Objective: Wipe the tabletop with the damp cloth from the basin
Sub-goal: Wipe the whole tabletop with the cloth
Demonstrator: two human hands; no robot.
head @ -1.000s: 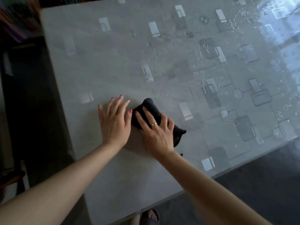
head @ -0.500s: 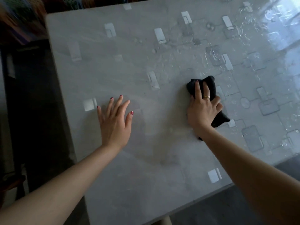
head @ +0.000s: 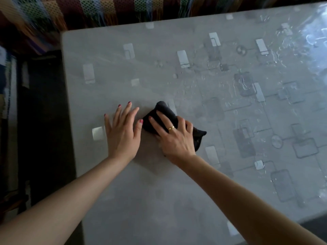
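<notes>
A grey desk (head: 177,200) with a pattern of pale rectangles and thin dark outlines fills most of the frame, and its upper right part shines with streaks and drops of water. Near the middle of the frame lies a dark cloth (head: 166,112), bunched up, with one corner sticking out to the right past the knuckles. The right hand (head: 174,137) lies on top of the cloth and presses it down against the desk, the fingers spread over the fabric and bent a little at the outer knuckles; a gold ring (head: 171,128) sits on one finger. The left hand (head: 123,133) rests flat on the desk just to the left of the cloth, fingers straight and fanned apart, the thumb tip right beside the cloth's left edge; whether it touches the fabric cannot be told. Both bare forearms come in from the bottom of the frame. Along the top edge runs a blurred, many-coloured woven fabric (head: 123,9).
</notes>
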